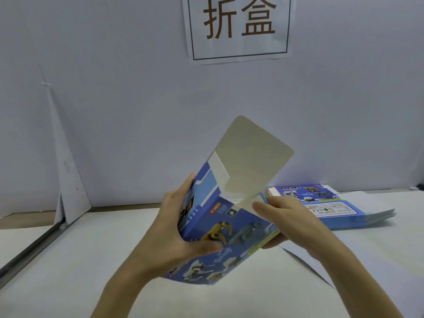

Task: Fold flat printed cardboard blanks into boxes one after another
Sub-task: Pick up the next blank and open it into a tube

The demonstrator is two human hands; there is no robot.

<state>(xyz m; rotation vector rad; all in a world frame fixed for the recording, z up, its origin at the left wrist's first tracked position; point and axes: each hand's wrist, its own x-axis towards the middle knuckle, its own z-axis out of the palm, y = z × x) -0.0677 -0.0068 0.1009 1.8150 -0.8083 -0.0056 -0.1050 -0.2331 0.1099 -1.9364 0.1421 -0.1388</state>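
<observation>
I hold a blue printed cardboard box (pixel 231 228) above the table, opened into a tube and tilted to the right. Its plain grey lid flap (pixel 254 154) stands up open at the top. My left hand (pixel 181 228) grips the box's left side, thumb across the printed front and fingers behind. My right hand (pixel 289 216) holds the right edge near the open top, thumb lying by a small side flap. A stack of flat blue blanks (pixel 330 203) lies on the table behind my right hand.
The white table (pixel 91 260) runs to a pale wall (pixel 114 111) with a paper sign (pixel 238 28) bearing two large characters. A metal rail (pixel 34 246) crosses the left side. A loose white sheet (pixel 367 244) lies under my right forearm.
</observation>
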